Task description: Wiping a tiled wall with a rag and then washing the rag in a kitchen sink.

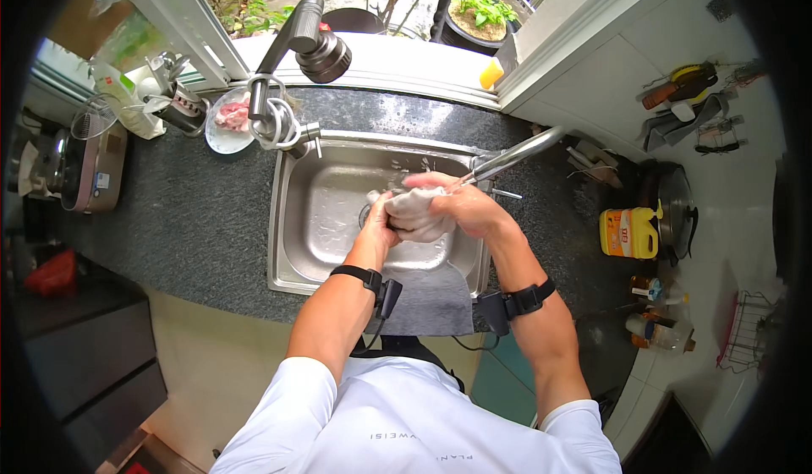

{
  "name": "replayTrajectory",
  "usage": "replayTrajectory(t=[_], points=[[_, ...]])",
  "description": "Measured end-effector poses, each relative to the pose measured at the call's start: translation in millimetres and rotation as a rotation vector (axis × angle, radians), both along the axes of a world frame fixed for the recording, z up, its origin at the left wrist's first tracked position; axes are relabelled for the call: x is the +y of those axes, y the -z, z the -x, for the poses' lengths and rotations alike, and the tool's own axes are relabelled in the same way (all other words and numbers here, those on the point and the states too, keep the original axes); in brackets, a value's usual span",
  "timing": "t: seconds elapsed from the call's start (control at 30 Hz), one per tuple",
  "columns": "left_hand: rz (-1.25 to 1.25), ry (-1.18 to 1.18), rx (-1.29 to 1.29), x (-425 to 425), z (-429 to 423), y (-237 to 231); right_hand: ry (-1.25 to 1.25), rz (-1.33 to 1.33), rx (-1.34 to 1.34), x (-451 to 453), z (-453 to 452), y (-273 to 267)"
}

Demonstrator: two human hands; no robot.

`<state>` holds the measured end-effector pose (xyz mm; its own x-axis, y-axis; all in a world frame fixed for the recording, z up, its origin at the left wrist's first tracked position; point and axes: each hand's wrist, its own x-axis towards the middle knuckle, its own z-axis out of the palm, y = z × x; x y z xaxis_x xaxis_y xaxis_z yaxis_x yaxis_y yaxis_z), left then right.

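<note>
A pale, wet cloth (419, 214) is bunched between my hands over the stainless steel sink (330, 211). My left hand (379, 223) grips its left side. My right hand (466, 207) is at its right side, beneath the tip of a chrome faucet (517, 155); its fingers are spread and slightly blurred, with the thumb against the cloth. Water wets that hand and the cloth. A grey cloth (438, 299) hangs over the sink's front edge, below the hands. The drain is partly hidden behind my left hand.
A dark faucet (273, 62) with a white hose wound round it rises behind the sink's left corner. Left of it lies a plate (228, 147) with raw meat (233, 116). A yellow detergent jug (628, 233) and a lidded pan (675, 201) stand right. A rice cooker (101, 169) is far left.
</note>
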<state>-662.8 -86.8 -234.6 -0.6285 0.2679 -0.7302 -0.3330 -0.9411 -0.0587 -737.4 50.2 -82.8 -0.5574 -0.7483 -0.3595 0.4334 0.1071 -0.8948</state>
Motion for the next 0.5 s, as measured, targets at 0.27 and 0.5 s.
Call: replayTrajectory(t=[0.27, 0.5], points=[[0.091, -0.020, 0.106, 27.4, 2.2, -7.0, 0.457, -0.392, 0.876, 2.1, -59.7, 80.4], [0.392, -0.094, 0.042, 47.6, -13.2, -13.1, 0.668, -0.575, 0.903, -12.5, -84.1, 89.9]])
